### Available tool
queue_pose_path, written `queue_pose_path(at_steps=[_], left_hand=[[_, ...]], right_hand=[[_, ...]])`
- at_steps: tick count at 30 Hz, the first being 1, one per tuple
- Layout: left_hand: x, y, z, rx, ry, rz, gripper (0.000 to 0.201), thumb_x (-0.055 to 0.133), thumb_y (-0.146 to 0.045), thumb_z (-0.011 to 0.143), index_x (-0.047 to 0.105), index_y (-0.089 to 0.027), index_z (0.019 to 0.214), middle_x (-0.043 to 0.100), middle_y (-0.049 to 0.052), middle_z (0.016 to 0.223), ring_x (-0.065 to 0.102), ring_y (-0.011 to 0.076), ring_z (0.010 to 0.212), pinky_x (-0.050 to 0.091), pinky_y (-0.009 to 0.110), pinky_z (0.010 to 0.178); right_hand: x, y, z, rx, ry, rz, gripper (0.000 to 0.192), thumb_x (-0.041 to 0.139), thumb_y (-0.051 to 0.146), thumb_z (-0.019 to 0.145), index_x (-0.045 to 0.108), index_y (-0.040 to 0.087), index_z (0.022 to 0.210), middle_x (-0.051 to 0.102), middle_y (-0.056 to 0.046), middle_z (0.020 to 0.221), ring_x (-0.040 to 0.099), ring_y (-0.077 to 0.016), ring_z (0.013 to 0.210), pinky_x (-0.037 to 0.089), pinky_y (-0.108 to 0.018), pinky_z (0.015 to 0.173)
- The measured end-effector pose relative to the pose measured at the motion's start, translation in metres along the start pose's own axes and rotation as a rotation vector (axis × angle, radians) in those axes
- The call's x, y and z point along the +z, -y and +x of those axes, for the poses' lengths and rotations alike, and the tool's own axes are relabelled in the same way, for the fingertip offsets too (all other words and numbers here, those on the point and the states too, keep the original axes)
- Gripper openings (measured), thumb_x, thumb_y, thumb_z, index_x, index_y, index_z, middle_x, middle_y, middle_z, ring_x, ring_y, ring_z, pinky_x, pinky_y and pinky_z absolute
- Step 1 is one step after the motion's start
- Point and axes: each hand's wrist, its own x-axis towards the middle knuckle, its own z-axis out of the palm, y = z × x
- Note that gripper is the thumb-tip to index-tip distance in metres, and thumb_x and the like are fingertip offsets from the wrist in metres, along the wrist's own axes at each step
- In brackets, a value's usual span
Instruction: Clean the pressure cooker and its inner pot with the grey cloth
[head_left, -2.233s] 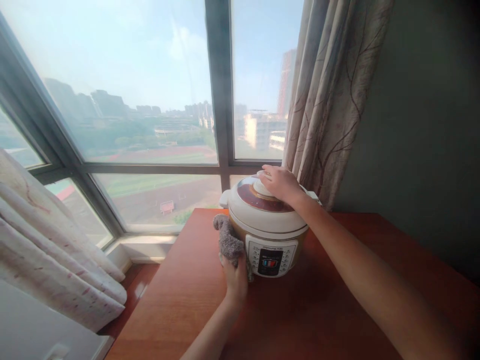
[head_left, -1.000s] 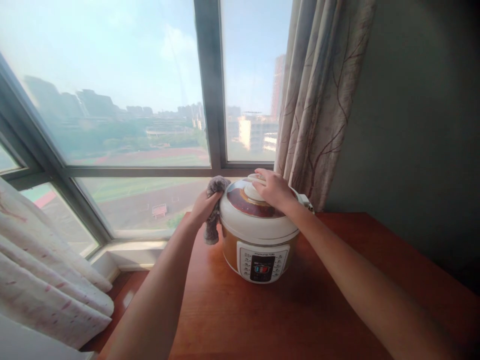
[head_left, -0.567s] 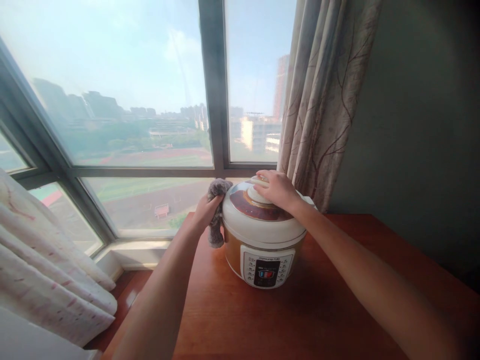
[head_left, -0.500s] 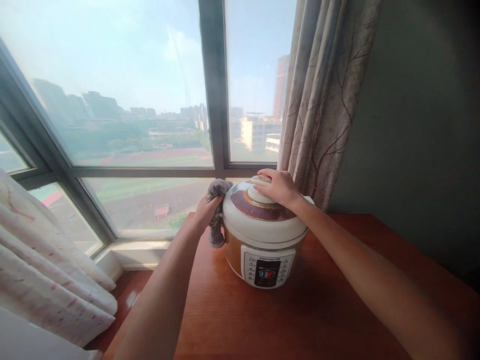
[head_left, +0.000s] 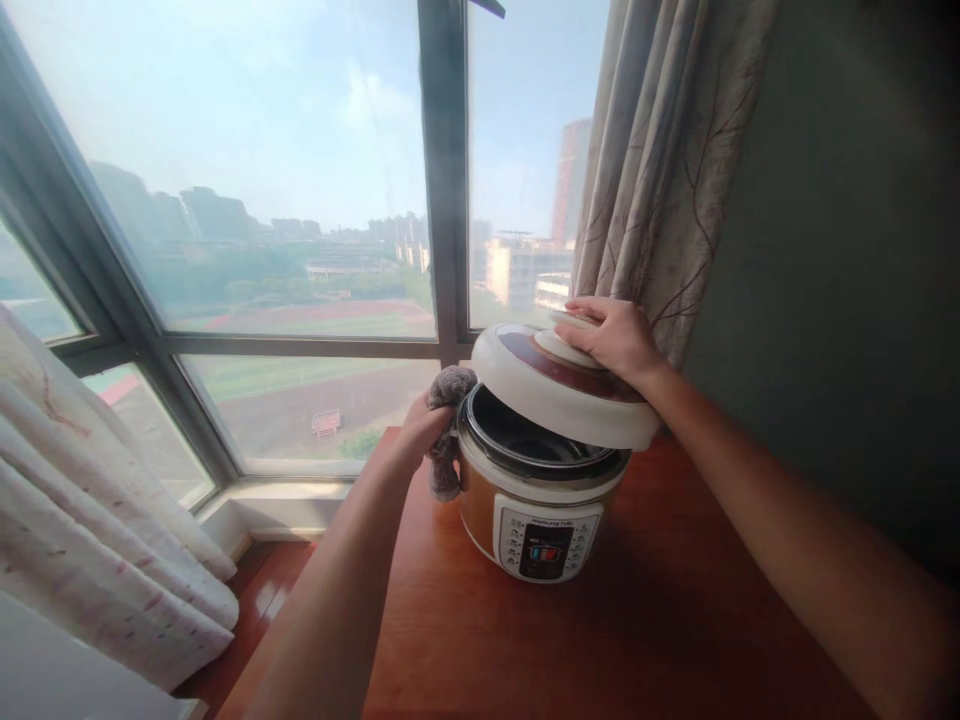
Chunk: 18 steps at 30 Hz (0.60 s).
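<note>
Cooker: white-and-gold electric pressure cooker [head_left: 544,485], upright on the reddish-brown wooden table [head_left: 450,640], standing between the two forearms; front faces the wearer.
Lid: round white lid [head_left: 555,395] with a glossy brown top, raised from the cooker and tilted, its left side higher than its right; it overhangs the back and right of the opening; whether its lower right edge touches the rim, cannot tell.
Right hand: right hand [head_left: 611,340] curled over the pale lid knob [head_left: 564,345], thumb on the near side and fingers over the top; grip closed around it, lid borne by this hand.
Left hand: left hand [head_left: 427,425] closed on a bunched grey fuzzy cloth [head_left: 450,385], pressed to the cooker's left side at rim height; one end of the cloth hangs below the hand; whether a side handle lies underneath, cannot tell.
Inner pot: dark inner pot [head_left: 517,440] seated in the cooker, exposed at front and left; its bottom is hidden.
Control panel: white-framed control panel [head_left: 547,540] with a dark centre, a small red-and-blue graphic and button columns either side; lettering too blurred to read.
Surroundings: window [head_left: 300,150] behind the table; pale curtains [head_left: 645,150] at left and right; dark wall [head_left: 840,220] on the right.
</note>
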Motion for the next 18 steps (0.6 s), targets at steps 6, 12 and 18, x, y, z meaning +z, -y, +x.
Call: queue_pose_path(at_steps=[6, 12, 18], left_hand=[[0.001, 0.002, 0.003, -0.024, -0.018, 0.026, 0.04, 0.07, -0.028, 0.058, 0.075, -0.014, 0.095, 0.074, 0.005, 0.078, 0.069, 0.0288, 0.083, 0.057, 0.036, 0.076], [0.0, 0.007, 0.006, -0.035, -0.017, 0.042, 0.043, 0.067, -0.027, 0.059, 0.074, -0.014, 0.1, 0.075, 0.007, 0.085, 0.068, 0.0277, 0.084, 0.056, 0.036, 0.076], [0.0, 0.01, 0.006, -0.026, 0.006, 0.025, 0.043, 0.068, -0.028, 0.061, 0.074, -0.014, 0.101, 0.074, 0.007, 0.086, 0.067, 0.0269, 0.084, 0.056, 0.035, 0.076]], right_hand=[[-0.065, -0.022, -0.004, -0.007, -0.157, 0.03, 0.043, 0.082, 0.04, 0.076, 0.076, 0.018, 0.113, 0.078, -0.009, 0.109, 0.073, -0.0262, 0.1, 0.057, -0.037, 0.089], [-0.127, -0.054, -0.042, 0.125, -0.262, -0.105, 0.049, 0.082, 0.041, 0.076, 0.075, 0.016, 0.118, 0.076, -0.013, 0.114, 0.072, -0.0235, 0.104, 0.053, -0.032, 0.09], [-0.162, -0.129, -0.088, 0.245, -0.308, -0.287, 0.046, 0.083, 0.042, 0.073, 0.076, 0.025, 0.115, 0.078, -0.009, 0.111, 0.073, -0.0272, 0.101, 0.054, -0.038, 0.089]])
